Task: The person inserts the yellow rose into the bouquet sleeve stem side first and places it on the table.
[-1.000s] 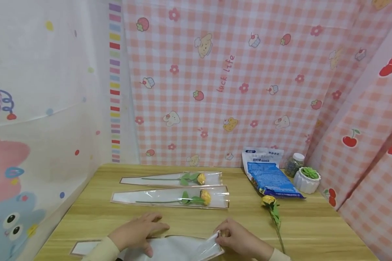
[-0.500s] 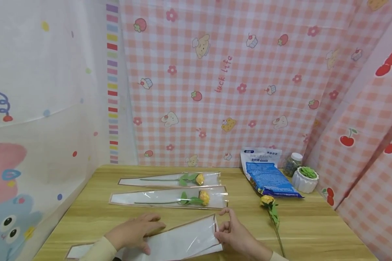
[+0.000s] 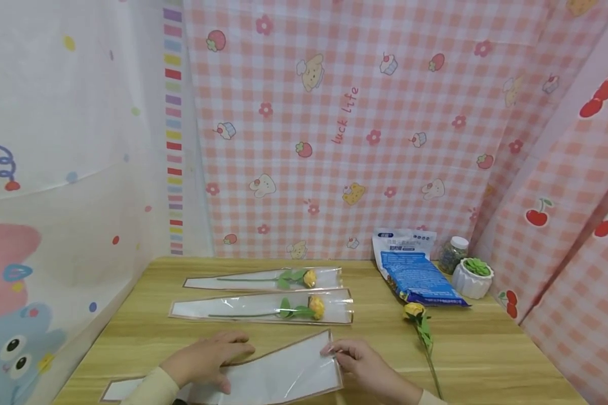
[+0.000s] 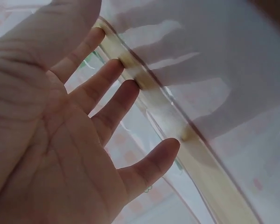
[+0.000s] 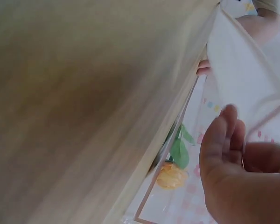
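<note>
A clear flower sleeve with a white backing and brown border (image 3: 289, 371) lies at the table's front. My left hand (image 3: 210, 360) rests over its middle, thumb on the sleeve and other fingers spread past its far edge. In the left wrist view, the fingertips (image 4: 130, 85) touch the wood beside the sleeve. At the wide end, my right hand (image 3: 367, 365) pinches the raised edge between thumb and fingers; the right wrist view shows the white film (image 5: 242, 60) lifted off the table. Right of that hand lies a loose yellow rose (image 3: 425, 332) with a green stem.
Two sleeves, each holding a yellow rose, lie behind my hands: the nearer sleeve (image 3: 192, 308) and the farther sleeve (image 3: 202, 282). At the back right are a blue and white bag (image 3: 418, 275), a lidded jar (image 3: 453, 256) and a potted succulent (image 3: 473, 278).
My right hand has raised and spread the sleeve's wide end, which was folded over at first, and its fingers now reach over the edge. The left hand has stayed nearly still.
</note>
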A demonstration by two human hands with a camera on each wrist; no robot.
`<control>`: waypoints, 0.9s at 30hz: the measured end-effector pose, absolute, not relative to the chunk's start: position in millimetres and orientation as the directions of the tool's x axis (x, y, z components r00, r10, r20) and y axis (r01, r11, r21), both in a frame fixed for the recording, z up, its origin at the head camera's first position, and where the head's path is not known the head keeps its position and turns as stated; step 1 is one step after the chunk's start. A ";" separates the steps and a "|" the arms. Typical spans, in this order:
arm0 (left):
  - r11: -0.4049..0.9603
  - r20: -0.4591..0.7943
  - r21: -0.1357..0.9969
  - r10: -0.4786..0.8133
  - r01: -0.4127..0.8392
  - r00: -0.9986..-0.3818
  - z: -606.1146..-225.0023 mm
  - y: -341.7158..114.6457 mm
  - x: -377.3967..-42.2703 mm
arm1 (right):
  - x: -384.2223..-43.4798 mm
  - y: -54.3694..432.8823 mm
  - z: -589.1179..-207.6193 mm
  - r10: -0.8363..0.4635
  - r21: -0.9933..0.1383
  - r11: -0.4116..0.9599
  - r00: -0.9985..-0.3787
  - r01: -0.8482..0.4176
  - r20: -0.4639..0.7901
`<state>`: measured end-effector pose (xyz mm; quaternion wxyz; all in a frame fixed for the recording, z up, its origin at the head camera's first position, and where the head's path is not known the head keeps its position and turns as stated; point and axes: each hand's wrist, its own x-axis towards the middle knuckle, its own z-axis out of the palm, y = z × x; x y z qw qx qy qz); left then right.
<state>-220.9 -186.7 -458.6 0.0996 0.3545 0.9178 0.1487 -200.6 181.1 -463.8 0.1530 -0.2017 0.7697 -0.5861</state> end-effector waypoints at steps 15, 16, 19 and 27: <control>0.719 -0.098 0.352 0.665 0.600 -0.740 -457.3 -185.1 -220.2 | -196.1 178.9 -455.0 -0.491 -0.983 0.181 -0.869 -0.032 -0.063; 0.720 -0.100 0.352 0.665 0.598 -0.741 -457.0 -185.1 -220.2 | -196.0 179.1 -454.7 -0.492 -0.984 0.175 -0.869 -0.032 -0.059; 0.718 -0.092 0.340 0.668 0.607 -0.738 -456.3 -183.8 -219.5 | -196.2 178.6 -455.2 -0.472 -0.977 0.204 -0.880 -0.058 -0.047; 0.649 0.017 0.350 0.717 0.676 -0.697 -448.0 -152.3 -213.8 | -192.7 172.3 -459.0 -0.463 -0.973 0.213 -0.886 -0.085 -0.023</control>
